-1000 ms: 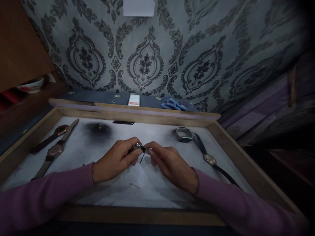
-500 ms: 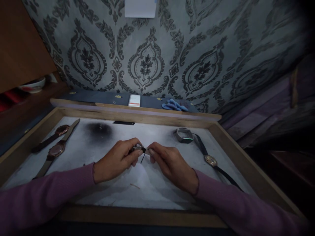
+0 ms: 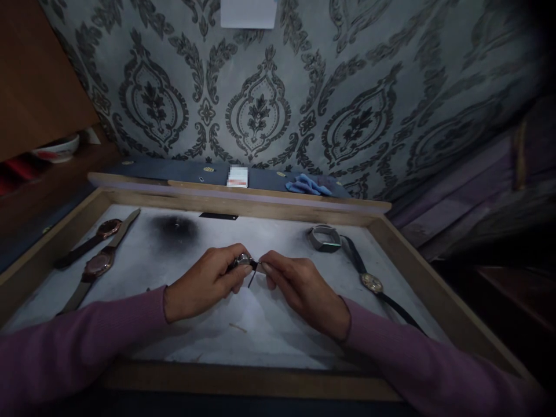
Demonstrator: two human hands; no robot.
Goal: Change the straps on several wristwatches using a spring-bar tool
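My left hand (image 3: 206,284) is closed around a small wristwatch (image 3: 242,260) with a silvery case, held above the white floor of a wooden tray (image 3: 256,379). A short dark piece, perhaps its strap (image 3: 254,265), sticks out to the right, and a thin dark strip (image 3: 251,280) hangs below. Close beside it, my right hand (image 3: 306,292) pinches thumb and fingers together at the strap's end. What lies between those fingertips is too small to make out.
Two brown-toned watches (image 3: 98,264) lie at the tray's left. At the right are a grey band-shaped watch (image 3: 325,238) and a dark-strapped watch (image 3: 372,283). A flat black piece (image 3: 218,216) lies by the back wall. A blue cloth (image 3: 307,185) sits behind the tray.
Almost nothing differs. Both hands stay at the same spot on the watch, with only a slight shift of the view.
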